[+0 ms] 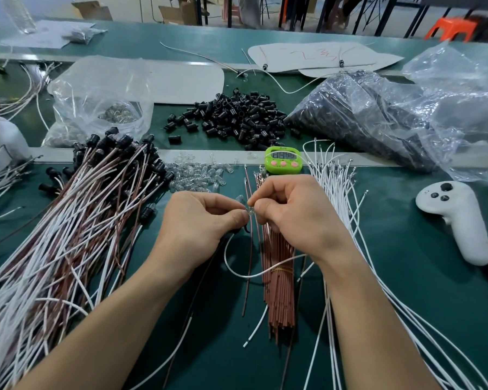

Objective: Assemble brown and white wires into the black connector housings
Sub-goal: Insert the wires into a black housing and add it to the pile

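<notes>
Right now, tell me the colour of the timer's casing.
Bright green; the timer shows best in the head view.

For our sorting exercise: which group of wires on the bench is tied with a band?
The brown bundle at centre; a yellow band binds it, while the others lie loose.

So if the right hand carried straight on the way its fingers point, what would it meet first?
Past the small clear bulb it pinches, the right hand points left at the left hand, which grips a black connector housing; they nearly touch, depth seemingly alike.
</notes>
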`<state>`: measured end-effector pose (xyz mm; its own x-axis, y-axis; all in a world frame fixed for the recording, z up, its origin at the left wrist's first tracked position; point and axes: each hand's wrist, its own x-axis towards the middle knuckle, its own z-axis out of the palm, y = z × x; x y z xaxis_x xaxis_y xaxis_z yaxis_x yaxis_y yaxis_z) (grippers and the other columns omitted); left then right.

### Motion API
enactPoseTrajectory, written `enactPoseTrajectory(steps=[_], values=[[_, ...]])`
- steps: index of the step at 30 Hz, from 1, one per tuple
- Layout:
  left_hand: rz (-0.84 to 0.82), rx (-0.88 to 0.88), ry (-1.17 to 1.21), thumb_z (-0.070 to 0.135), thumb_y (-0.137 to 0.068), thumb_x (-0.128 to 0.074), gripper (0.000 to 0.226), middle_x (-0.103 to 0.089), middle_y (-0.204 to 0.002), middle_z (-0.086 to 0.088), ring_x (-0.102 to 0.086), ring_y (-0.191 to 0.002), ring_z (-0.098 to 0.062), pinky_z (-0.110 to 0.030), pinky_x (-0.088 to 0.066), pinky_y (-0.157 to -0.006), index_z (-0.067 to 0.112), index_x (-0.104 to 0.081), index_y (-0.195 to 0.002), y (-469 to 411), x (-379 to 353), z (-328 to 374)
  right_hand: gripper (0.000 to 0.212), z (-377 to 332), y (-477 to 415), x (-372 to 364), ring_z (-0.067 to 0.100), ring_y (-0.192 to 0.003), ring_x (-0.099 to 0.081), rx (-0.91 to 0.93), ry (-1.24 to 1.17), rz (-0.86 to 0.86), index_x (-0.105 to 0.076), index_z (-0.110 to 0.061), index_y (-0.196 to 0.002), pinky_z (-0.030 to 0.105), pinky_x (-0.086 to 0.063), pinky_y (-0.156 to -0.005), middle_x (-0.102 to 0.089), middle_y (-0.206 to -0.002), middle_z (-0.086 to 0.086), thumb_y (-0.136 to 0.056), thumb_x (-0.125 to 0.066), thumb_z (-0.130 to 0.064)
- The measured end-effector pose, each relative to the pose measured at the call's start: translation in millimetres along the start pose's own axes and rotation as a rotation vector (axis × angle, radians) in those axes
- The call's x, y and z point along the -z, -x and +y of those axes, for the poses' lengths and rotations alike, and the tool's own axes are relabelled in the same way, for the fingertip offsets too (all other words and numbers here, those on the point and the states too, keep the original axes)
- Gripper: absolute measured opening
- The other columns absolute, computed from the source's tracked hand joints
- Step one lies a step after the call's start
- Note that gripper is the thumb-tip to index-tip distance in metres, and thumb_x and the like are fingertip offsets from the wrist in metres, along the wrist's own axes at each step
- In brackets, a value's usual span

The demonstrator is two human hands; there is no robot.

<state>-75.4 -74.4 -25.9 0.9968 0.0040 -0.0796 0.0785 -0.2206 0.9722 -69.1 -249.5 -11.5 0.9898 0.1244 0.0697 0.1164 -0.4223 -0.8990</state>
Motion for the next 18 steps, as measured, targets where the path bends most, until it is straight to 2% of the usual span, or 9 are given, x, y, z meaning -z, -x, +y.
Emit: enactPoseTrajectory(steps=[7,11,14,18], values=[[0.007,0.003,-0.022,0.011,-0.072,-0.090,0.022,-0.077,-0.069,0.001,-0.075,-0.064,-0.014,-0.025,-0.060,-0.066,0.031,-0.082,-0.077,0.1,0.1,0.5,0.022,-0.3,0.6,-2.2,0.003,-0.052,-0.058,0.014,0.036,-0.007,-0.074,-0.023,-0.076,0.024,-0.046,-0.054,-0.070,-0.063,-0.005,-0.090,-0.068,-0.007],[0.038,-0.023,0.001,0.006,-0.071,-0.090,0.021,-0.077,-0.068,0.001,-0.074,-0.061,-0.011,-0.020,-0.057,-0.060,0.025,-0.082,-0.075,1.8,-0.9,2.3,0.022,-4.1,2.5,-4.4,0.004,-0.050,-0.059,0.041,0.035,0.046,-0.076,-0.023,-0.077,0.022,-0.047,-0.052,-0.071,-0.064,-0.005,-0.089,-0.069,-0.007],[0.058,-0.034,0.027,0.003,-0.070,-0.090,0.020,-0.077,-0.067,0.000,-0.073,-0.059,-0.009,-0.016,-0.054,-0.057,0.021,-0.082,-0.071,3.7,-0.8,4.4,0.022,-6.5,4.1,-6.2,0.009,-0.049,-0.061,0.060,0.009,0.070,-0.076,-0.022,-0.077,0.029,-0.052,-0.051,-0.070,-0.062,-0.002,-0.089,-0.069,-0.004],[0.068,-0.050,0.022,0.001,-0.071,-0.089,0.021,-0.076,-0.067,0.000,-0.073,-0.060,-0.011,-0.020,-0.058,-0.060,0.021,-0.082,-0.073,4.7,0.0,6.0,0.021,-6.7,5.8,-10.2,0.015,-0.048,-0.063,0.072,-0.002,0.100,-0.076,-0.020,-0.078,0.033,-0.055,-0.050,-0.070,-0.061,0.000,-0.089,-0.070,-0.003]])
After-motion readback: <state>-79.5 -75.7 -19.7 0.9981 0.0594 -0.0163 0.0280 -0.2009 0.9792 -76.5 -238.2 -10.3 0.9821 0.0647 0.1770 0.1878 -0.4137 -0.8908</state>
